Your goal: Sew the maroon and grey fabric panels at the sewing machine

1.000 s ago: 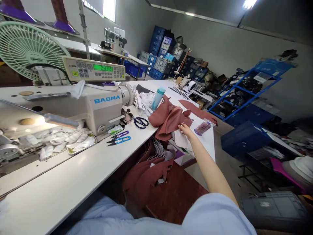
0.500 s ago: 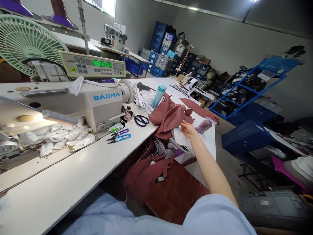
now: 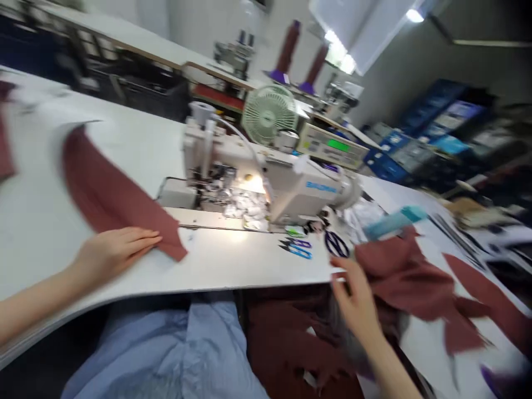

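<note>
My left hand [image 3: 111, 252] lies flat with fingers stretched out on the near end of a long maroon fabric strip [image 3: 112, 194] on the white table [image 3: 233, 266]. My right hand [image 3: 353, 299] is at the table's edge beside a heap of maroon fabric pieces [image 3: 411, 277]; its fingers are smeared by motion, and whether they grip a piece is unclear. The white sewing machine [image 3: 266, 183] stands between the two hands, lamp lit over its needle area.
Blue thread snips [image 3: 300, 250] and black scissors [image 3: 336, 244] lie right of the machine, with a teal bottle [image 3: 393, 221] behind. A green fan [image 3: 269, 113] and control panel [image 3: 330, 147] stand behind the machine. More maroon fabric [image 3: 291, 343] hangs below the table edge.
The view has swung left, so the machine is now in the middle. My left hand has come into view on the maroon strip. My right hand has drawn back from the fabric heap toward me.
</note>
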Demonstrator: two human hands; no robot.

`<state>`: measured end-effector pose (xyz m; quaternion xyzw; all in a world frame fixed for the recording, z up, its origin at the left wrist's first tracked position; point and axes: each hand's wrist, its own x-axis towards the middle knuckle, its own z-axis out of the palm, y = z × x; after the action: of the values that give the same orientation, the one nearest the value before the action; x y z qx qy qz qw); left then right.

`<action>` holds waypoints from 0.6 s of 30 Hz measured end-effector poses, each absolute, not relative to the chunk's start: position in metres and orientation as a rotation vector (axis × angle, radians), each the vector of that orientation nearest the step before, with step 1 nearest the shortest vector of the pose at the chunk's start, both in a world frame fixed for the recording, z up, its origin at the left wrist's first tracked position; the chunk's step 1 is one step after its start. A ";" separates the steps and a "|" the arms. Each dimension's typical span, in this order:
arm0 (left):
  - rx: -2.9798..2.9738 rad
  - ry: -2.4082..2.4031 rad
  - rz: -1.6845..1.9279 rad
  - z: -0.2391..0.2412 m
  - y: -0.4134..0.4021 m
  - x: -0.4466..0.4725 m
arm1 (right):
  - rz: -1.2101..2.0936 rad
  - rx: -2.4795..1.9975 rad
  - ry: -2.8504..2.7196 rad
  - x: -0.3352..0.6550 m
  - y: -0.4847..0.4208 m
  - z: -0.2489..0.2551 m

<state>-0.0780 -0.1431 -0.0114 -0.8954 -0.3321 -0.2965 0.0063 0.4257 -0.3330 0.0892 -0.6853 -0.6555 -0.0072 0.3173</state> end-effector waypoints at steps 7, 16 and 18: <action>-2.674 -1.086 -0.625 0.001 -0.159 -0.099 | 0.486 -0.861 -2.820 0.202 -0.179 0.042; -1.934 -1.943 -0.304 0.089 -0.204 -0.271 | 0.057 -0.853 -2.918 0.106 -0.068 0.001; -1.694 -2.182 -0.223 0.086 -0.213 -0.323 | 0.020 -0.884 -2.921 0.106 -0.072 0.002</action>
<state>-0.3225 -0.2133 0.0860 -0.6007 -0.7740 -0.0790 0.1841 0.1058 -0.0720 0.0021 -0.2894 -0.9561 0.0066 0.0450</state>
